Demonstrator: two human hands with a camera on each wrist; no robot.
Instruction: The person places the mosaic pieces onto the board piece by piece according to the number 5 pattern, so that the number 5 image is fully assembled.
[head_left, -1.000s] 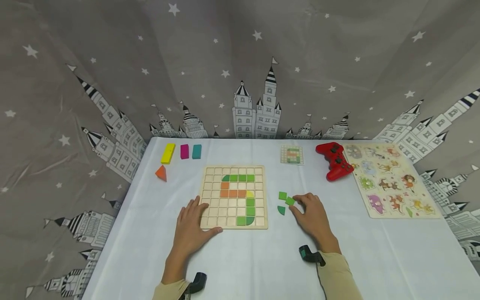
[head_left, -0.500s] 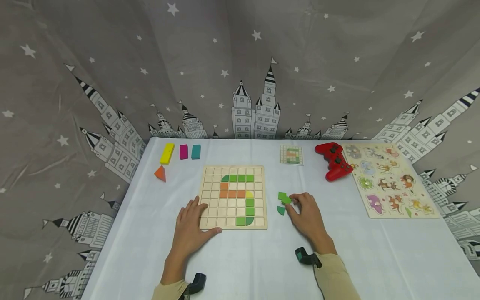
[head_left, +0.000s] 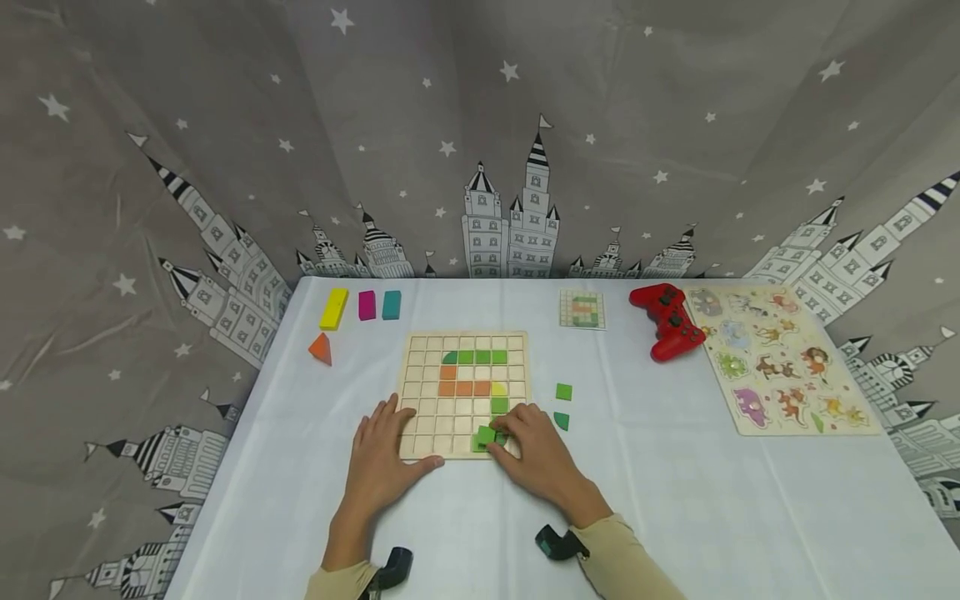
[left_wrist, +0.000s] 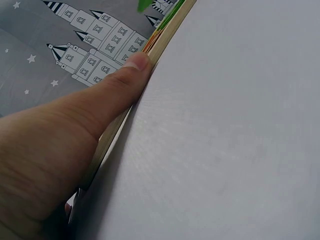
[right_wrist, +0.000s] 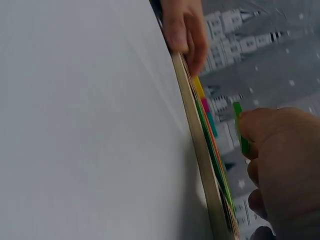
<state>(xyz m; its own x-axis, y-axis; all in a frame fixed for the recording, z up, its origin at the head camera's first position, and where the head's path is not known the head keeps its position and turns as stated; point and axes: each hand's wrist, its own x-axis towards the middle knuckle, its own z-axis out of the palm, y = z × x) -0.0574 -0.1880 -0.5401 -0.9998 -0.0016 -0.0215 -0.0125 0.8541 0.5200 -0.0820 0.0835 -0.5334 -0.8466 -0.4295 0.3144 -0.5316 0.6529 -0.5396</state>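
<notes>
A wooden grid board (head_left: 427, 346) lies mid-table, with green, orange and yellow tiles set in it. My right hand (head_left: 517, 435) hovers over the board's bottom right part and pinches a light green square tile (head_left: 486, 434) between thumb and fingers. The right wrist view shows that tile (right_wrist: 242, 132) edge-on above the board's side (right_wrist: 200, 165). My left hand (head_left: 386, 442) lies flat on the board's lower left corner, its thumb (left_wrist: 115, 85) along the front edge (left_wrist: 160, 40). One green square (head_left: 564, 392) and a dark green quarter-round tile (head_left: 561, 421) lie loose to the right of the board.
Yellow (head_left: 335, 307), pink (head_left: 367, 305) and teal (head_left: 392, 304) blocks and an orange wedge (head_left: 321, 347) sit at the back left. A pattern card (head_left: 582, 309), a red game controller (head_left: 667, 321) and an animal puzzle (head_left: 780, 358) lie at the back right. A castle-print curtain hangs behind.
My right hand picked one green square from the loose tiles and carried it left to the board's bottom rows. The left hand stayed put.
</notes>
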